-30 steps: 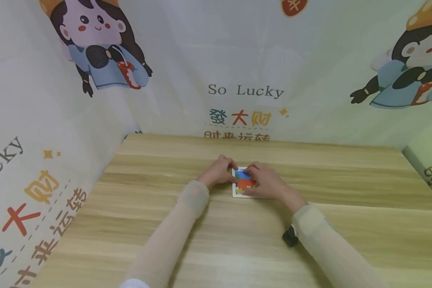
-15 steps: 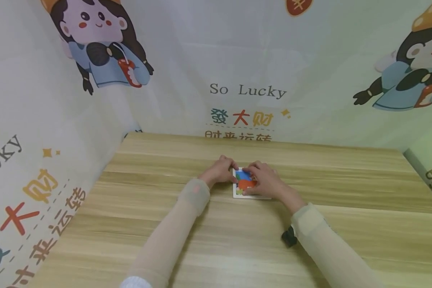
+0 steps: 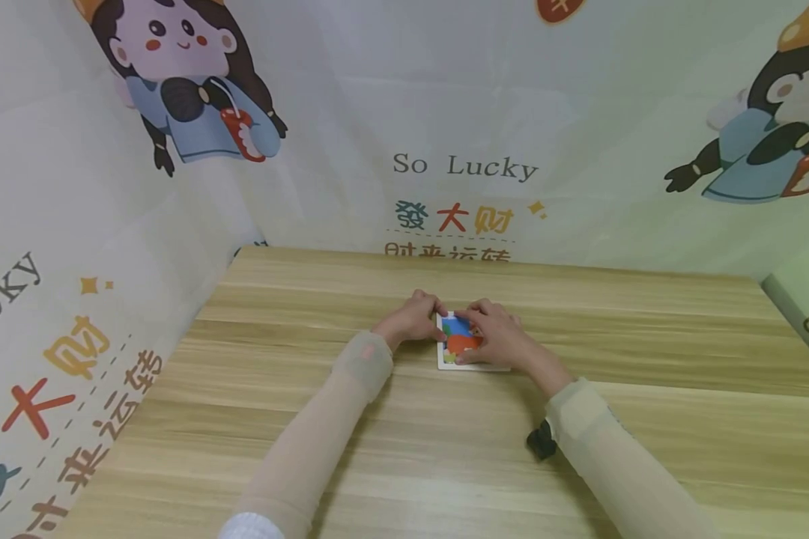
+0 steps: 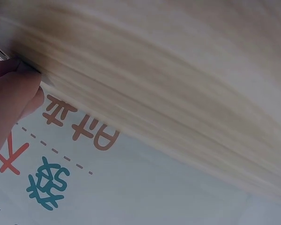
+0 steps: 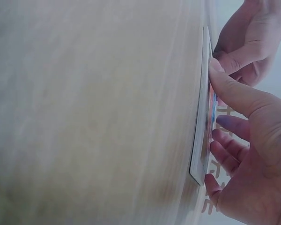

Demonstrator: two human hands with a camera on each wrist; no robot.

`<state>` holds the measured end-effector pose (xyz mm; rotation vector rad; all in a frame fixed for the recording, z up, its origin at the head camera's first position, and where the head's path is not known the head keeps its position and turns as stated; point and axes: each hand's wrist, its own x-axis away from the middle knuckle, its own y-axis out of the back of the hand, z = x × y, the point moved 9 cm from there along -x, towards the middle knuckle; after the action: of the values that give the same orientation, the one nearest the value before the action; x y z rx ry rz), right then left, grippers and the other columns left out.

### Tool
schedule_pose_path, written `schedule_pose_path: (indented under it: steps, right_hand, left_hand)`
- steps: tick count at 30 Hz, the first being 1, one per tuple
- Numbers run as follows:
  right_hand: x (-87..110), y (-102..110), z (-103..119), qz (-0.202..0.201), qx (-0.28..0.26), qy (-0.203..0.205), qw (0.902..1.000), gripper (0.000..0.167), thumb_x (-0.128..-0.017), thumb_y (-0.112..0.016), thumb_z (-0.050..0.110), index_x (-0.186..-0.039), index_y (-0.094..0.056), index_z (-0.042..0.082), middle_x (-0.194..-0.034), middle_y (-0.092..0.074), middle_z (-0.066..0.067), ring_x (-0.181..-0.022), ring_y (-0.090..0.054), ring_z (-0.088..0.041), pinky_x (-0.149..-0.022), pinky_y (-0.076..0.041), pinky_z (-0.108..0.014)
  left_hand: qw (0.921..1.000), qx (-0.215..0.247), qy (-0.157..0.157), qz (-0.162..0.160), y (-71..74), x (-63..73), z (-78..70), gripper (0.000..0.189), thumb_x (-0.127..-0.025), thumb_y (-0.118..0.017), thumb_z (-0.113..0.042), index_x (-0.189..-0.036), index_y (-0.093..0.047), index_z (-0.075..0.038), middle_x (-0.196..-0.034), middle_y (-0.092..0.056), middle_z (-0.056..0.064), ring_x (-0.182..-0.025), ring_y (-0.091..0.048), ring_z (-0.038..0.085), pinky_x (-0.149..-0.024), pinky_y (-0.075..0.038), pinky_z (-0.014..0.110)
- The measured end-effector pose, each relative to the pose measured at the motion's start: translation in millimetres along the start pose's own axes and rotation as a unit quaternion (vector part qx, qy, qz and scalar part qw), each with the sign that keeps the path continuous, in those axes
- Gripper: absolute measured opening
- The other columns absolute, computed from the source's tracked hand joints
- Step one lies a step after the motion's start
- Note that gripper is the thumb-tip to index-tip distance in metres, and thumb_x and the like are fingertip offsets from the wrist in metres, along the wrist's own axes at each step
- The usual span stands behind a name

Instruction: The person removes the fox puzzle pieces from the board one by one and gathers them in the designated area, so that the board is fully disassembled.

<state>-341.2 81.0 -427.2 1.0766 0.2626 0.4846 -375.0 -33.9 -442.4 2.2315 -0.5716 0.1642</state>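
A small flat picture board (image 3: pixel 461 343) with a white border and a blue, orange and green picture lies on the table in the head view. At its left edge my left hand (image 3: pixel 414 317) grips the border with thumb and bent fingers. My right hand (image 3: pixel 503 340) arches over the right part, its spread thumb and fingertips pressing on the picture. Seen edge-on in the right wrist view, the board (image 5: pixel 200 119) lies flat under the right thumb (image 5: pixel 234 91). Much of the picture is hidden by the right hand. In the left wrist view, the left hand (image 4: pixel 18 89) shows only at the edge.
The wood-grain table (image 3: pixel 297 322) reaches back to a printed cloth backdrop (image 3: pixel 350 112) with lettering and cartoon figures. A small black object (image 3: pixel 541 442) sits beside the right forearm, apparently at the wrist. Light sleeves (image 3: pixel 313 430) cover both forearms.
Both hands stay in almost the same place on the picture board. The head view has shifted very slightly.
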Motion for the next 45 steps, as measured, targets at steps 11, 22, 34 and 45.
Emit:
schedule_pose_path:
  steps: [11,22,34,45]
  right_hand:
    - [-2.2,-0.4,-2.2,0.012,-0.015,-0.02,0.9996,0.08,-0.079,-0.083,0.039,-0.145,-0.047,0.012,-0.141,-0.046,-0.017,-0.127,-0.043,-0.035,-0.096,-0.036,-0.054]
    - [-0.7,-1.0,-4.5,-0.012,-0.037,-0.025,0.9989,0.086,-0.077,-0.086,0.037,-0.144,-0.044,0.005,-0.138,-0.051,-0.018,-0.126,-0.046,-0.034,-0.096,-0.035,-0.052]
    - [7.7,4.0,-2.3,-0.041,-0.038,-0.028,0.998,0.059,-0.077,-0.086,0.029,-0.118,-0.057,-0.001,-0.121,-0.059,-0.018,-0.097,-0.054,-0.025,-0.086,-0.049,-0.041]
    - [18.1,-2.3,0.1,0.001,0.001,0.02,0.9998,0.062,-0.088,-0.075,0.028,-0.138,-0.053,-0.003,-0.15,-0.047,-0.024,-0.133,-0.048,-0.042,-0.114,-0.035,-0.058]
  left_hand:
    - [0.9995,-0.002,-0.03,-0.002,-1.8,-2.0,0.3,0.04,-0.087,-0.074,-0.009,-0.123,-0.057,-0.003,-0.134,-0.041,0.017,-0.128,-0.045,0.032,-0.117,-0.035,0.043]
    - [0.9924,0.057,-0.083,-0.07,13.6,-8.1,-4.1,0.015,-0.09,-0.07,-0.009,-0.103,-0.063,-0.007,-0.103,-0.064,0.009,-0.096,-0.058,0.02,-0.087,-0.049,0.028]
    - [0.9866,0.107,-0.049,-0.113,31.0,-8.9,6.8,0.008,-0.092,-0.069,-0.012,-0.098,-0.067,-0.007,-0.097,-0.067,0.01,-0.078,-0.056,0.015,-0.061,-0.046,0.02]
    - [0.9783,0.141,0.03,-0.149,68.9,5.6,55.9,0.013,-0.093,-0.067,-0.007,-0.104,-0.07,0.001,-0.111,-0.071,0.019,-0.075,-0.062,0.009,-0.069,-0.053,0.017]
